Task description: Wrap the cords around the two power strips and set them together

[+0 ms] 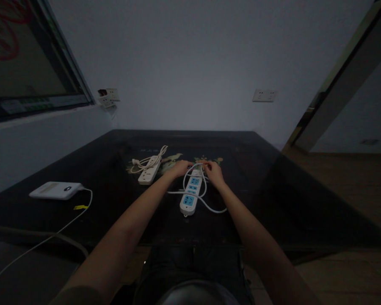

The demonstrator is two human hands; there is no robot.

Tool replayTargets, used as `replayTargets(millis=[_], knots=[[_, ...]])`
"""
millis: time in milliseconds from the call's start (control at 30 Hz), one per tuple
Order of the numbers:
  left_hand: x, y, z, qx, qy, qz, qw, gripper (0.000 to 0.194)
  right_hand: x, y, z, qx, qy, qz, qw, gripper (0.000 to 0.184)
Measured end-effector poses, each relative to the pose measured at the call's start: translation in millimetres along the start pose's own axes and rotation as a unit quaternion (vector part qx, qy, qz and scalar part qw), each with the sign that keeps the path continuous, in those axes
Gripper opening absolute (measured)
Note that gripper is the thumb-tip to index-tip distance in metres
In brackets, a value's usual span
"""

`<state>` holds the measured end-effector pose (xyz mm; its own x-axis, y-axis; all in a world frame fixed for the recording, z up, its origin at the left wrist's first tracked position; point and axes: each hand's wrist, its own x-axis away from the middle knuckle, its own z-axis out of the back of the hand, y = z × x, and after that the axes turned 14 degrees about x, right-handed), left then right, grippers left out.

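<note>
Both my hands at the looped cord of the blue-socketed power strip

My right hand point(213, 171) has thumb and fingertips drawn together, pinching the thin, pale grey-white cord point(213, 210) at the top of its loop. My left hand point(181, 168) is at the loop's other side, fingers reaching inward; I cannot tell whether they are closed on anything. Between my forearms, the long white plastic power strip with blue socket panels point(190, 198) lies face up on the glossy black table with a floral print point(241, 152), its near end towards me. The cord loops around its far end and crosses over its sockets.

Left of it lies a white power strip with a bundled cream cord point(147, 174), at a slant. Well apart, further left, is a rounded white plastic device with a small dark display point(55, 190), a white cable point(70, 223) and yellow tag point(80, 207) beside it.
</note>
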<state>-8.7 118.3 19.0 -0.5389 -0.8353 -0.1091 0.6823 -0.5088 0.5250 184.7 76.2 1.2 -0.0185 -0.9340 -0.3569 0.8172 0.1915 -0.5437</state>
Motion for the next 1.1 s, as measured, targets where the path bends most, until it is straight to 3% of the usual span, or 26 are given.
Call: replayTargets(millis=[267,467,800,933,1033,1100], knots=[[2.9,-0.5,-0.9,0.025,0.04,0.032,0.998,0.028,14.1,-21.0,10.9,0.038,-0.028,0.023,0.999,0.03],[10.2,-0.9,7.9,0.037,0.088,0.071,0.993,0.026,12.8,-16.3,9.2,0.048,-0.03,0.013,0.998,0.03],[26.4,10.6,41.5,0.134,0.257,0.111,0.951,0.018,11.0,-10.9,4.4,0.032,-0.029,0.01,0.999,0.029],[39.0,18.3,52.2,0.233,0.311,0.095,0.916,0.022,11.1,-9.2,4.6,0.024,-0.034,0.018,0.999,0.024],[57.7,31.3,65.1,0.355,0.325,0.077,0.873,0.025,10.2,-6.8,6.5,0.01,-0.039,0.031,0.999,0.021],[70.2,44.6,75.9,0.592,0.301,0.028,0.747,0.015,8.3,-5.6,10.7,-0.002,-0.03,0.04,0.999,0.017]])
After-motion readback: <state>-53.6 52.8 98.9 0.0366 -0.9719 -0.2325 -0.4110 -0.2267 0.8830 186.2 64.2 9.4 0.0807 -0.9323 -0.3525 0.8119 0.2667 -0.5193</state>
